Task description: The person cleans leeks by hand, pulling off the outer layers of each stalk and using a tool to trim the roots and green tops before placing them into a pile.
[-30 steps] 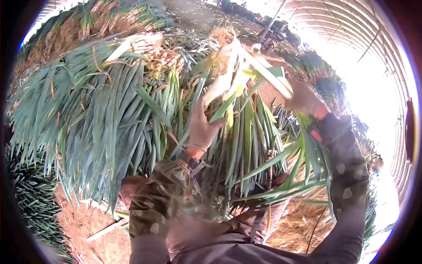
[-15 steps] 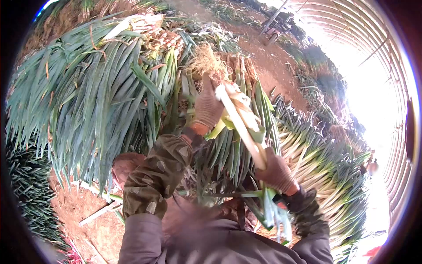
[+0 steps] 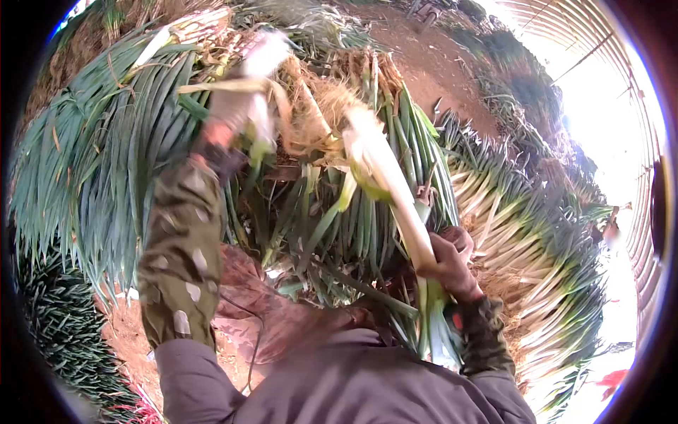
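My right hand (image 3: pixel 454 263), in a glove, is closed round the lower shank of a long green onion (image 3: pixel 397 189). The onion slants up and left, its white end uppermost and its green leaves hanging below my fist. Loose outer skin clings to its side. My left hand (image 3: pixel 239 109), smeared by motion, is at the upper left, over the onion pile. A pale peeled strip (image 3: pixel 227 86) lies across it and more peeled skin hangs under it, seemingly in its grip; its fingers are blurred. Fibrous roots (image 3: pixel 332 99) show between my hands.
Heaped green onions (image 3: pixel 120 141) with long leaves cover the left side. Another bunch (image 3: pixel 402 120) stands behind the held onion. Rows of onions with white shanks (image 3: pixel 522 261) lie at the right. Brown soil (image 3: pixel 424 60) shows farther back, beneath a ribbed arched roof (image 3: pixel 600 42).
My left hand has swung left and up, away from the onion's white end, with peeled skin trailing along. My right hand still grips the onion and has shifted slightly right.
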`<state>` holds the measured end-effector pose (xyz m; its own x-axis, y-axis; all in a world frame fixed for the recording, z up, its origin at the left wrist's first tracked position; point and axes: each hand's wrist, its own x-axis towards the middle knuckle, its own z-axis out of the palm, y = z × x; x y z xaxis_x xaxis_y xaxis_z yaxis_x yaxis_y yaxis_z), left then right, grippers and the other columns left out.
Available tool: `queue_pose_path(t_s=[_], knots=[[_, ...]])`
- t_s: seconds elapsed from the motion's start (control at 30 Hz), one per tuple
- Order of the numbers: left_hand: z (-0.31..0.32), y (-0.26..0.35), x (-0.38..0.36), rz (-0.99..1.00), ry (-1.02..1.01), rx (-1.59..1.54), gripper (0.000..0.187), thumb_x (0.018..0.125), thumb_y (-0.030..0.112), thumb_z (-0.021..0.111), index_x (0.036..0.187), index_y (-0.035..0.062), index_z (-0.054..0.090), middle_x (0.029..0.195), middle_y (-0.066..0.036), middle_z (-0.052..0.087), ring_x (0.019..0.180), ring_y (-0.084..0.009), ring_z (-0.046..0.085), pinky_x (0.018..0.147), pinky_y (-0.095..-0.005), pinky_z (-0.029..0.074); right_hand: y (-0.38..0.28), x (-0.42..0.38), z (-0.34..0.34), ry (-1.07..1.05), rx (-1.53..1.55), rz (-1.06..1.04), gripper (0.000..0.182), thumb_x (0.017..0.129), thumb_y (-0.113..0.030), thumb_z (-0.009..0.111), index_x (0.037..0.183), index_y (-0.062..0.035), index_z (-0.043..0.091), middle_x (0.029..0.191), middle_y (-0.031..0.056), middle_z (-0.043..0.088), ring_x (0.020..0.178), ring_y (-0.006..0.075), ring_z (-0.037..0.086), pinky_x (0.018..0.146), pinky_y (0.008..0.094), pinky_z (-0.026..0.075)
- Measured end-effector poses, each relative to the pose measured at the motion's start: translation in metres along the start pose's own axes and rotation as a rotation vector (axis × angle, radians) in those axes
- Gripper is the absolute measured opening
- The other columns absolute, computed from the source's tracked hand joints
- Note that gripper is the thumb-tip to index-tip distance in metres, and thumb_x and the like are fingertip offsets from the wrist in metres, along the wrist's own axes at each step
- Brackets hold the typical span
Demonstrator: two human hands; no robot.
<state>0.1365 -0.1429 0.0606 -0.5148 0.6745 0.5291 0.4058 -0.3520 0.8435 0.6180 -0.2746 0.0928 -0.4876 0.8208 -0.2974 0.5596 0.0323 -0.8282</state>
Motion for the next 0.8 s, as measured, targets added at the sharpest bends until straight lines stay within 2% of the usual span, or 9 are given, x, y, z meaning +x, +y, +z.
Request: queue_pose_path(t_s=[0.13, 0.23, 0.33, 0.37, 0.53, 0.63, 0.7, 0.77, 0.8], knots=[[0.056, 0.034, -0.091, 0.111, -0.229, -0.212, 0.059, 0.096, 0.009, 0.061, 0.150, 0.0042, 0.037, 0.130, -0.016, 0.060, 0.107, -0.0212, 0.065, 0.089, -0.0298, 0.059, -0.013, 0.021, -0.011, -0.072, 0.180, 0.080, 0.064, 0.071, -0.015, 0.074, 0.128, 0.0058, 0.055, 0.103, 0.0031, 0.062, 0.092, 0.0122, 0.055, 0.083, 0.0258, 0.046], [0.087, 0.028, -0.128, -0.180, -0.308, -0.850, 0.060, 0.095, 0.003, 0.061, 0.151, 0.0064, 0.036, 0.133, -0.015, 0.059, 0.111, -0.0193, 0.064, 0.092, -0.0307, 0.059, 0.004, 0.020, -0.014, -0.151, 0.381, 0.140, 0.071, 0.069, -0.018, 0.076, 0.132, 0.0057, 0.054, 0.109, 0.0050, 0.063, 0.096, 0.0140, 0.057, 0.085, 0.0258, 0.047], [0.097, 0.019, -0.132, -0.027, -0.307, -0.346, 0.071, 0.088, 0.014, 0.070, 0.147, 0.0008, 0.032, 0.125, -0.017, 0.059, 0.112, -0.0232, 0.062, 0.097, -0.0360, 0.053, 0.009, 0.019, -0.008, -0.227, 0.412, 0.115, 0.075, 0.068, -0.022, 0.077, 0.134, 0.0048, 0.052, 0.111, 0.0051, 0.063, 0.099, 0.0145, 0.057, 0.088, 0.0261, 0.047], [0.101, 0.017, -0.134, -0.192, -0.385, -0.443, 0.066, 0.089, 0.013, 0.068, 0.145, 0.0011, 0.036, 0.125, -0.021, 0.059, 0.110, -0.0251, 0.062, 0.094, -0.0367, 0.055, 0.009, 0.019, -0.006, -0.252, 0.398, 0.122, 0.076, 0.068, -0.022, 0.077, 0.135, 0.0044, 0.052, 0.112, 0.0051, 0.062, 0.100, 0.0147, 0.056, 0.089, 0.0266, 0.046], [0.101, 0.042, -0.120, -0.060, -0.545, 0.073, 0.053, 0.084, 0.013, 0.069, 0.133, -0.0001, 0.053, 0.114, -0.017, 0.065, 0.103, -0.0258, 0.065, 0.099, -0.0384, 0.051, 0.006, 0.027, 0.005, -0.330, 0.256, 0.046, 0.081, 0.069, -0.017, 0.078, 0.141, 0.0018, 0.047, 0.119, 0.0055, 0.060, 0.109, 0.0163, 0.054, 0.100, 0.0305, 0.044], [0.132, 0.005, -0.123, 0.196, -0.350, 0.828, 0.040, 0.093, 0.018, 0.058, 0.127, -0.0012, 0.059, 0.119, -0.014, 0.067, 0.111, -0.0222, 0.064, 0.104, -0.0348, 0.047, 0.005, 0.028, 0.011, -0.373, 0.184, -0.014, 0.082, 0.070, -0.014, 0.079, 0.143, 0.0015, 0.045, 0.120, 0.0067, 0.060, 0.111, 0.0165, 0.054, 0.101, 0.0314, 0.043], [0.187, 0.036, -0.135, 0.075, 0.124, 1.667, 0.045, 0.099, 0.018, 0.050, 0.140, 0.0014, 0.050, 0.126, -0.013, 0.064, 0.112, -0.0198, 0.062, 0.100, -0.0322, 0.047, 0.006, 0.027, 0.015, -0.386, 0.118, -0.049, 0.083, 0.070, -0.012, 0.079, 0.144, 0.0008, 0.044, 0.119, 0.0076, 0.061, 0.112, 0.0161, 0.053, 0.101, 0.0316, 0.044], [0.181, 0.030, -0.141, 0.247, 0.304, 1.945, 0.046, 0.102, 0.018, 0.047, 0.145, 0.0022, 0.047, 0.130, -0.012, 0.062, 0.112, -0.0184, 0.062, 0.100, -0.0314, 0.047, -0.004, 0.030, 0.016, -0.458, 0.061, -0.012, 0.084, 0.070, -0.010, 0.077, 0.145, 0.0010, 0.043, 0.118, 0.0070, 0.060, 0.112, 0.0158, 0.053, 0.100, 0.0317, 0.044], [0.149, 0.012, -0.143, 0.488, 0.203, 1.808, 0.045, 0.102, 0.019, 0.047, 0.143, 0.0017, 0.048, 0.131, -0.012, 0.062, 0.112, -0.0180, 0.062, 0.101, -0.0318, 0.047, -0.006, 0.031, 0.017, -0.452, 0.098, 0.004, 0.083, 0.070, -0.010, 0.077, 0.145, 0.0012, 0.043, 0.117, 0.0068, 0.060, 0.111, 0.0157, 0.053, 0.100, 0.0316, 0.044]])
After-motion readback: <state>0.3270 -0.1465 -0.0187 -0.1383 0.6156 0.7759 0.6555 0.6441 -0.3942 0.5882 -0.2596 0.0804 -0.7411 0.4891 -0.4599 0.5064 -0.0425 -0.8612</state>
